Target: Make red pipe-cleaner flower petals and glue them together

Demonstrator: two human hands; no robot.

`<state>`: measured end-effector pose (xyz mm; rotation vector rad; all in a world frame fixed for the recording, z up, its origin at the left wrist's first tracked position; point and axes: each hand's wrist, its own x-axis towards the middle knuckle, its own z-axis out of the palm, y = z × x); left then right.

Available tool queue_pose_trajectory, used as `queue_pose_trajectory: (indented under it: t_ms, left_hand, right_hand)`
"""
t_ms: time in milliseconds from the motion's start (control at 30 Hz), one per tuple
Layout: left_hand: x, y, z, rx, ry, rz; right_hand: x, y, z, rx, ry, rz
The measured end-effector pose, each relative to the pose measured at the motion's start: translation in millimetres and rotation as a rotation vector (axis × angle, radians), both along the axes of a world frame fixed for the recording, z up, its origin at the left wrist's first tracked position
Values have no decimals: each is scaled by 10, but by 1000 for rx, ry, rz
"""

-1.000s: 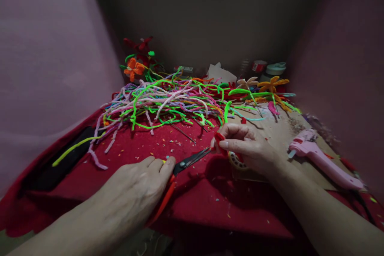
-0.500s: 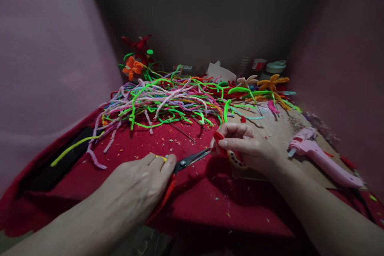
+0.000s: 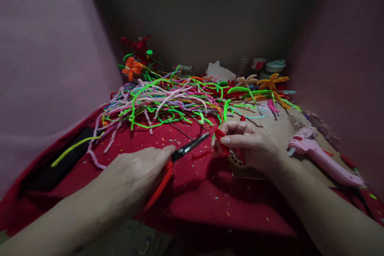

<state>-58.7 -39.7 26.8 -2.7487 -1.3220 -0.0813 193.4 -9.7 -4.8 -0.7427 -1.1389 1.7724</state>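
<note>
My left hand [image 3: 144, 170] is wrapped round scissors [image 3: 186, 151] with red handles; the dark blades point up and to the right, closed together. Between the thumb and fingers of my right hand [image 3: 246, 142] is a looped piece of red pipe cleaner [image 3: 221, 141]. The blade tips are a little left of it, apart from it. A blurred thin red strip shows below the tips; whether it joins the held piece I cannot tell. Under my right hand, partly covered, is a pale ring-shaped object with holes [image 3: 237, 160].
Behind my hands lies a heap of coloured pipe cleaners [image 3: 168, 100]. A pink glue gun [image 3: 325, 156] rests on a cardboard sheet [image 3: 277, 136] at right. Pipe-cleaner flowers [image 3: 271, 83] stand behind. A black object [image 3: 57, 168] lies left on the red cloth [image 3: 210, 208], which carries scattered scraps.
The scissors have swung upward and away from the red pipe cleaner, and their blades have closed. My left hand has turned with them. My right hand has barely moved.
</note>
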Motion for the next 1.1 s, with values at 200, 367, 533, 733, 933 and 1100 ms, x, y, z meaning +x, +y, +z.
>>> queue_pose_trajectory:
  t_ms: [200,367,533,733,933,1100]
  left_hand:
    - [-253,403,-261,70,103,57]
    - [-301,687,-327,116,126,144]
    - [78,587,-170,23,-419,-95]
    - [595,433,-80,-308,-966,-389]
    - [774,405,17,-227,-975,-537]
    - [809,441,177,-92,-848,-677]
  right_hand:
    - [19,40,-25,-57,29,-98]
    - [7,70,-19,-155,176,-144]
    - [-5,59,-13,-177,283,-62]
    - [1,57,-24,-190,357,16]
    - [2,102,-56,-108,423,-20]
    - [-35,129,-86,-19,325,-141]
